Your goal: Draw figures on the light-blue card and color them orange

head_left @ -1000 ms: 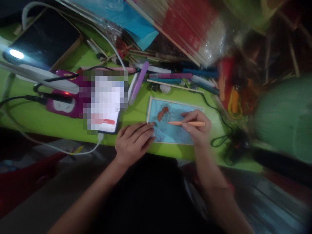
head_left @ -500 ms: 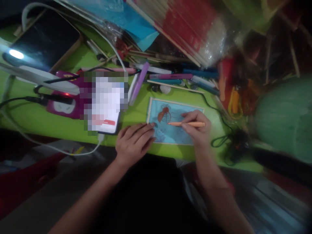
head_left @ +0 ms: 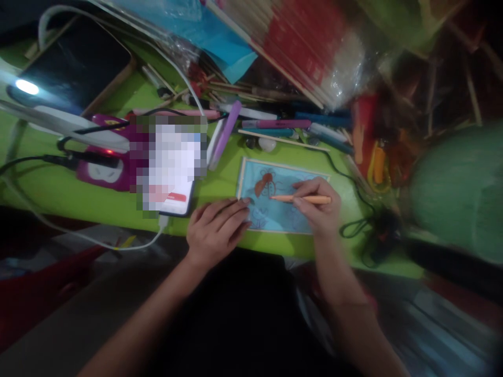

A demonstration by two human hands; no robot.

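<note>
A blue sheet with a pale border lies on the green table. It bears line drawings, one a ladybug-like figure partly coloured reddish brown. My right hand is closed round an orange pen, whose tip touches the sheet beside that figure. My left hand lies flat, fingers stretched out, with the fingertips on the sheet's left edge and nothing held. The lower right part of the sheet is hidden by my right hand.
Left of the sheet are a lit phone on a white cable and a purple power strip. Pens, a purple marker and sticks lie behind. A green rounded object stands at the right.
The pen and my right hand have barely shifted. On the ladybug-like figure, the reddish-brown fill beside the pen tip looks slightly different. My left hand stays in place.
</note>
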